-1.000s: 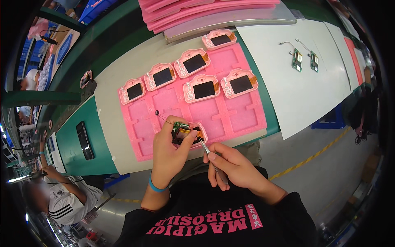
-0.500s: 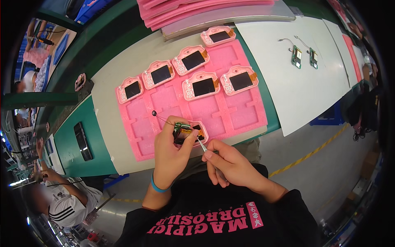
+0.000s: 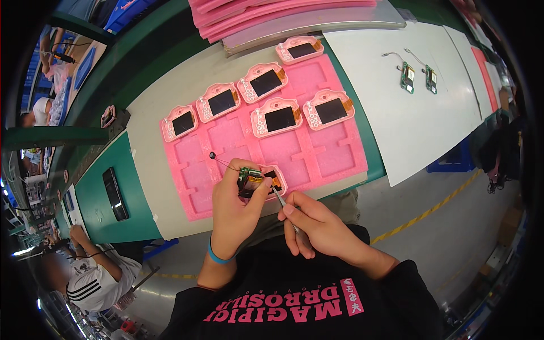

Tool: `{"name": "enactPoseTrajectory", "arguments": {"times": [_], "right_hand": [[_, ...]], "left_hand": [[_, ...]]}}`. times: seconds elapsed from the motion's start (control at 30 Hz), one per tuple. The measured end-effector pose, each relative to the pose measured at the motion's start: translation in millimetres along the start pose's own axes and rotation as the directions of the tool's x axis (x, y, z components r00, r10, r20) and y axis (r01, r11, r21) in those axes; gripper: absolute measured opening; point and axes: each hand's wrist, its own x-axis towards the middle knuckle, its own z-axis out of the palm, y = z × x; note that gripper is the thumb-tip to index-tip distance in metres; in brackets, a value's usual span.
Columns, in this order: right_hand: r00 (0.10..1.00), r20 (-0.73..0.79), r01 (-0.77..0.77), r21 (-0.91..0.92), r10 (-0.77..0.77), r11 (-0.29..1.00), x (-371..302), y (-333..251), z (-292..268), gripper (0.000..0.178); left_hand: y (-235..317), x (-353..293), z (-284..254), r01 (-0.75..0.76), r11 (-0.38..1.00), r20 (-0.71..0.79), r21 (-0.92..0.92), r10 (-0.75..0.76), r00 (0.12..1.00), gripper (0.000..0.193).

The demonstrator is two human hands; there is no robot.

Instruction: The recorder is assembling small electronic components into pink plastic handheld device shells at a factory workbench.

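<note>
My left hand is closed round a green circuit board, with a small black round part hanging off it on thin wires. Right beside the board, under my fingers, lies a pink camera-shaped housing with an orange ribbon piece; part of it is hidden. My right hand grips metal tweezers, their tip touching or close to the ribbon area. Both hands are over the near edge of a pink foam tray. Several pink housings with dark screens sit in or on the tray.
Two green circuit boards with wires lie on a white sheet at the right. A dark phone rests on the green mat at left. Pink foam sheets are stacked at the back. A co-worker sits at lower left.
The tweezers and my right fingers have shifted slightly; my left hand still holds the board. At lower left, the co-worker's arm has moved.
</note>
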Motion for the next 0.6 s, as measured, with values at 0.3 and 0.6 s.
{"name": "enactPoseTrajectory", "arguments": {"times": [0.3,0.6], "right_hand": [[0.999,0.016,0.052,-0.042,-0.051,0.998,0,-1,-2,0.020],[0.975,0.070,0.216,-0.053,-0.212,0.975,7,19,-13,0.015]], "left_hand": [[4,0,3,0.019,1.000,-0.003,-0.020,-0.019,1.000,0.022],[22,-15,-20,0.101,0.991,0.041,-0.088,-0.098,0.994,0.021]]}}
